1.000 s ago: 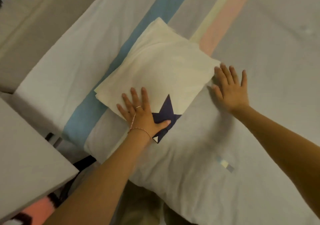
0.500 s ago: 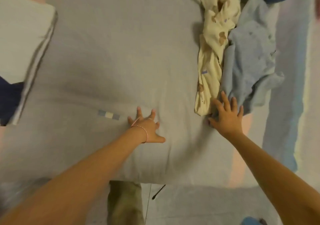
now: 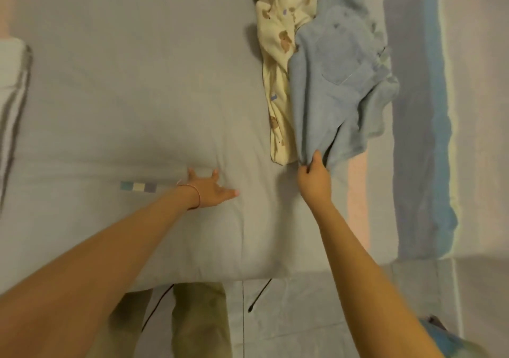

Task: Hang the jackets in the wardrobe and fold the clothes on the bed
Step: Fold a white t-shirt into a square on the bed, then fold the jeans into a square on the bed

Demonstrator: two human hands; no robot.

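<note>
A crumpled light blue fleece garment (image 3: 336,82) with a chest pocket lies on the grey bed (image 3: 137,96) at the upper right. Beside it on the left lies a cream garment (image 3: 278,43) printed with small bears. My right hand (image 3: 314,178) pinches the near hem of the blue garment. My left hand (image 3: 212,188) rests flat on the bedcover with its fingers spread, well left of both garments. The edge of a folded white garment (image 3: 12,82) shows at the far left.
A striped sheet (image 3: 424,137) in blue, pink and pale yellow runs down the bed's right side. The near edge of the bed is at the bottom, with a tiled floor (image 3: 303,316), my trouser legs (image 3: 198,322) and a dark cable (image 3: 259,294) below it.
The view swung right from the folded white shirt to the pile of clothes. My right hand went from flat beside the pile to pinching the blue garment's hem. My left hand left the shirt for the bedcover.
</note>
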